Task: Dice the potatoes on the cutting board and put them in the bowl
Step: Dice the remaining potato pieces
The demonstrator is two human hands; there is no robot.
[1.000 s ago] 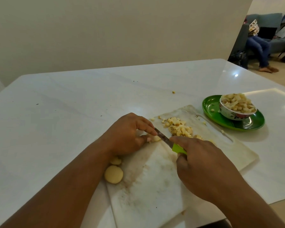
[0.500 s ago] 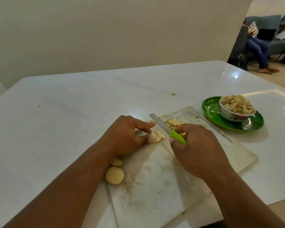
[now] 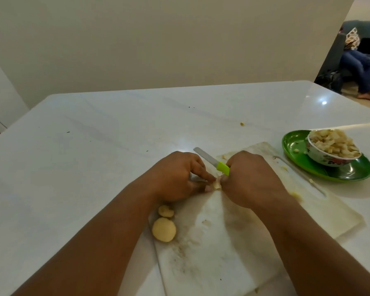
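Head view: white cutting board (image 3: 233,248) lies on a white table (image 3: 83,157), angled, stained with potato residue. Left hand (image 3: 177,178) sits at the board's far left edge, fingers curled, fingertips pinching a small pale potato piece (image 3: 215,185) between the two hands. Right hand (image 3: 252,180) is curled round the green handle of a knife (image 3: 212,162); the handle pokes out of the fist, and the grey blade points up and left, lifted off the board and over the table past the left hand. Right-hand fingertips also meet the potato piece; exact contact there is hard to tell, blurred. Two peeled whole potatoes at the board's left edge, near the left wrist: bigger round potato (image 3: 164,229) half on the board, smaller potato (image 3: 166,211) just beyond it, partly under the wrist. A few diced bits (image 3: 295,195) show on the board just right of the right wrist; more crumbs near the board's slot handle. Bowl (image 3: 329,160), floral pattern, heaped with diced potato, stands on a green plate (image 3: 338,174) right of the board, close to its far corner. One dice bit lies on the plate beside the bowl. One stray bit (image 3: 242,124) on the table, well apart from the board. Background right: a seated person's legs (image 3: 359,67) on a sofa.
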